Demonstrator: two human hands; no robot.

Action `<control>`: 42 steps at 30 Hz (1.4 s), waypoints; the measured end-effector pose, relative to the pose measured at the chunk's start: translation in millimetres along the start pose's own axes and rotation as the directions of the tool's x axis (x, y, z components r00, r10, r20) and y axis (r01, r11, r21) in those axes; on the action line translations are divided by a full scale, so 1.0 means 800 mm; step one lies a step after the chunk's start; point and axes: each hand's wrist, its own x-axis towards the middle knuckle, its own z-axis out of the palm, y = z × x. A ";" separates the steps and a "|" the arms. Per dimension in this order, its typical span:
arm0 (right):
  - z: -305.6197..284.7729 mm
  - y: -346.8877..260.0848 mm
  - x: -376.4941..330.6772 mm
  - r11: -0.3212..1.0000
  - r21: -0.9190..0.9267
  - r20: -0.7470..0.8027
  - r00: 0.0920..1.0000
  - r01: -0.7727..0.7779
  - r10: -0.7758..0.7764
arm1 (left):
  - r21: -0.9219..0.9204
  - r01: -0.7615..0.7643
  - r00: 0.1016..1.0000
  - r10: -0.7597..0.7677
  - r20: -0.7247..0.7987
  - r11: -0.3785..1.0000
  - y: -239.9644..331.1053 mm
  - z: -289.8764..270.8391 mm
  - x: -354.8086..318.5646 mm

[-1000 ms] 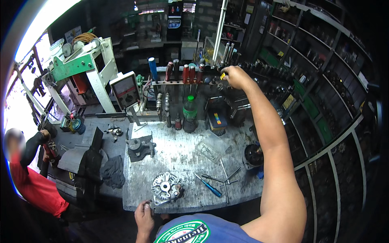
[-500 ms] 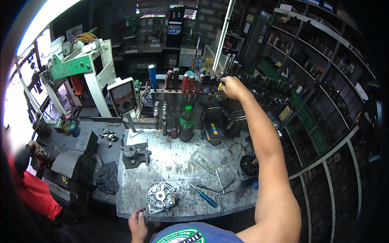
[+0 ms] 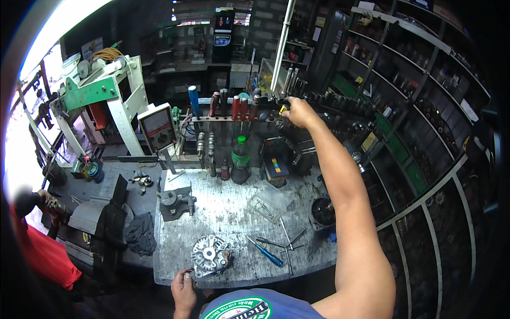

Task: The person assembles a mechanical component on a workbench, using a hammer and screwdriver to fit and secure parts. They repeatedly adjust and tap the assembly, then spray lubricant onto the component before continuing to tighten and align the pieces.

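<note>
Right hand at right end of tool rack — fingers narrowed on a small yellow piece. Left hand just beside round metal housing, near front of bench — whether holding anything, I cannot tell.

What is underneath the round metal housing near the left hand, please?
The workbench shows around the round metal housing, which appears to rest on it; the area directly beneath is covered.

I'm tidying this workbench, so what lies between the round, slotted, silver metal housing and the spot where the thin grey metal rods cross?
In the head view, a blue-handled metal screwdriver lies between the housing and the crossed rods.
</note>
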 end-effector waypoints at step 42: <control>-0.056 0.018 -0.082 0.966 0.210 -0.203 0.973 0.152 -0.109 | -0.720 0.212 0.939 0.067 0.338 0.660 0.188 0.489 0.331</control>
